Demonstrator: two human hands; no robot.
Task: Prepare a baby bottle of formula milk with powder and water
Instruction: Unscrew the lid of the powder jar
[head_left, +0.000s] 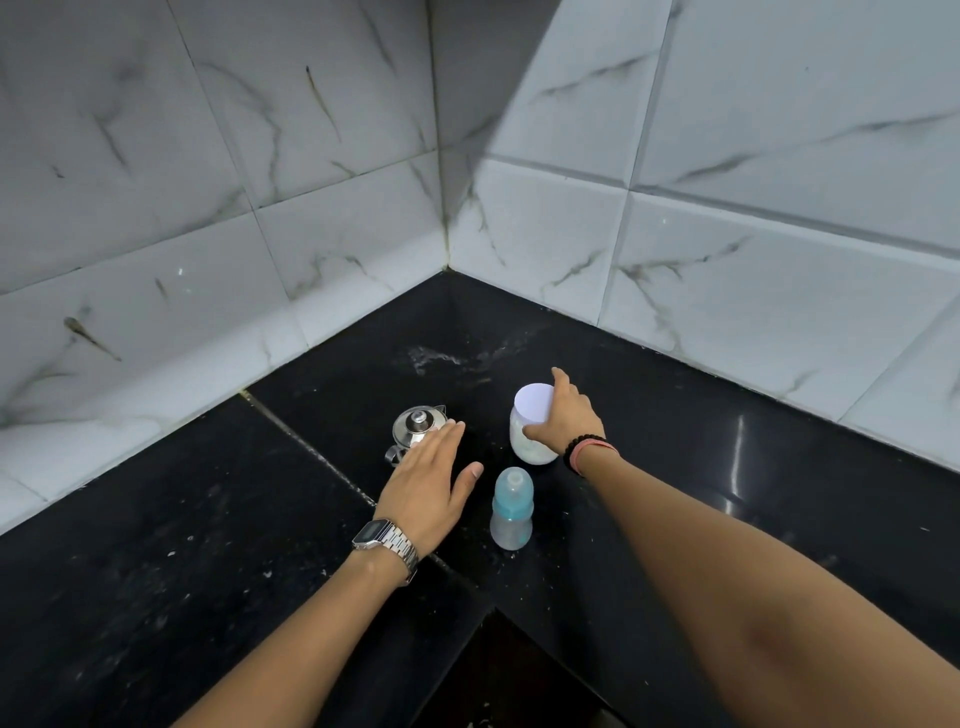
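The right hand (563, 415) grips the powder jar (531, 434), left hand (431, 480) spread; opening the jar likely comes next.

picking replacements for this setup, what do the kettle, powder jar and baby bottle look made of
Kettle: polished metal, likely stainless steel; it mirrors the light, and its lid knob shines too.
Powder jar: clear glass or plastic, hard to tell which; white powder shows through, under a matte white lid.
Baby bottle: frosted translucent plastic, with a blue collar under a cloudy cap.
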